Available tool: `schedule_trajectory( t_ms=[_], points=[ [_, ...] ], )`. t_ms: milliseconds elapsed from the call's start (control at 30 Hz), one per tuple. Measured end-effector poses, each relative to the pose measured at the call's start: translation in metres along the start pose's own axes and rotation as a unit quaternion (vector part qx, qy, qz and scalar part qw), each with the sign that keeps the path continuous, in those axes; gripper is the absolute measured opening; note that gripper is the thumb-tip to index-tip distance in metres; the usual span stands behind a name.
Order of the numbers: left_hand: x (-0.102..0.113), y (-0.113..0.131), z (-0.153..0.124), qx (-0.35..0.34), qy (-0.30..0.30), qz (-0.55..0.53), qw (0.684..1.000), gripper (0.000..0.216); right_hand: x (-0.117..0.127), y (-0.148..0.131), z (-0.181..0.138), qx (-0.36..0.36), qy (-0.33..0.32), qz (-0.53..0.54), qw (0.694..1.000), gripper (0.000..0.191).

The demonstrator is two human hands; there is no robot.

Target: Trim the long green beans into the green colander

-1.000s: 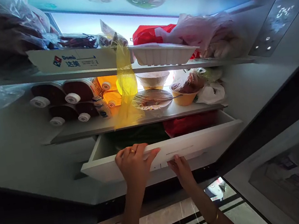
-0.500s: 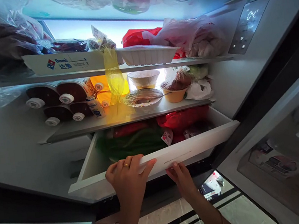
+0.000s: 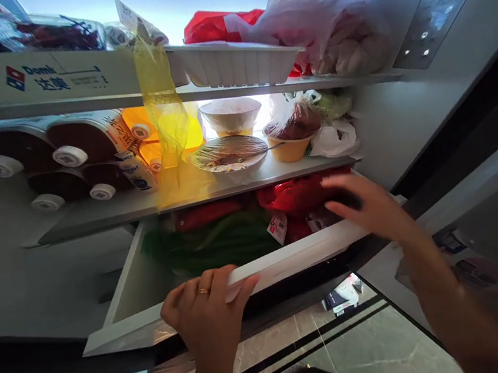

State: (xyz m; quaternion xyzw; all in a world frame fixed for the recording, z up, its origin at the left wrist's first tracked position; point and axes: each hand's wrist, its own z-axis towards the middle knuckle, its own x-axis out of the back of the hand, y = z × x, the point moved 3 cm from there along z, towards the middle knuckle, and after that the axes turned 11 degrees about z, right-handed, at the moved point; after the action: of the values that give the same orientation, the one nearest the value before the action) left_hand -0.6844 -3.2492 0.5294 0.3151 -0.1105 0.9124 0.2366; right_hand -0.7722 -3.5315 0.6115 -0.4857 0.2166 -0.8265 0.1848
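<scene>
My left hand point(image 3: 207, 308), with a ring on one finger, is wrapped over the front edge of a white fridge drawer point(image 3: 295, 261), which is pulled out. Raised over the drawer's right end is my right hand point(image 3: 368, 204), slightly blurred, thumb and fingers apart with nothing between them. It is close to a red plastic bag point(image 3: 291, 196) in the drawer. Long green vegetables point(image 3: 219, 242) in plastic fill the drawer's left and middle. A white label point(image 3: 277, 227) stands between them and the red bag.
On the shelf above are dark bottles with white caps point(image 3: 70, 155), a film-covered plate point(image 3: 230, 154), a bowl point(image 3: 231, 115) and a yellow tub point(image 3: 290, 149). A yellow mesh bag point(image 3: 163, 112) hangs over the upper shelf edge. Door bins stand on both sides; small boxes point(image 3: 342, 296) lie below.
My right hand has left the drawer's front and risen rightward over its right end, fingers spread. My left hand still grips the edge. The view has moved closer.
</scene>
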Motion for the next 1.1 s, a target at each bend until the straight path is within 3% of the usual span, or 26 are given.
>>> schedule_trajectory(
  t_ms=[100, 167, 233, 333, 500, 733, 900, 1100],
  points=[
    [0.000, 0.000, -0.001, 0.005, -0.005, -0.004, 1.000, 0.037, -0.015, 0.021, 0.049, 0.006, -0.133, -0.164, 0.977, 0.065],
    [0.001, 0.000, -0.001, 0.009, -0.013, -0.010, 1.000, 0.036, -0.032, 0.032, 0.061, -0.008, -0.166, -0.255, 0.953, 0.079],
    [0.001, 0.000, -0.001, 0.015, -0.022, -0.023, 0.999, 0.036, -0.046, 0.036, 0.064, -0.016, -0.177, -0.325, 0.929, 0.080],
    [0.001, 0.000, 0.000, 0.031, -0.045, -0.052, 0.997, 0.036, -0.056, 0.034, 0.061, -0.011, -0.203, -0.381, 0.902, 0.063],
    [0.004, -0.003, -0.003, 0.033, -0.047, -0.078, 0.995, 0.036, -0.055, 0.024, 0.047, 0.019, -0.240, -0.378, 0.894, 0.045],
    [0.011, -0.013, -0.008, 0.013, -0.030, -0.075, 0.997, 0.035, -0.045, 0.011, 0.032, 0.070, -0.260, -0.329, 0.905, 0.039],
    [0.010, -0.013, -0.006, 0.004, -0.016, -0.054, 0.998, 0.036, -0.032, 0.030, 0.038, 0.071, -0.248, -0.250, 0.933, 0.058],
    [0.007, -0.012, -0.006, 0.004, -0.033, -0.044, 0.998, 0.035, -0.043, 0.053, 0.039, 0.014, -0.204, -0.217, 0.954, 0.102]
  ],
)
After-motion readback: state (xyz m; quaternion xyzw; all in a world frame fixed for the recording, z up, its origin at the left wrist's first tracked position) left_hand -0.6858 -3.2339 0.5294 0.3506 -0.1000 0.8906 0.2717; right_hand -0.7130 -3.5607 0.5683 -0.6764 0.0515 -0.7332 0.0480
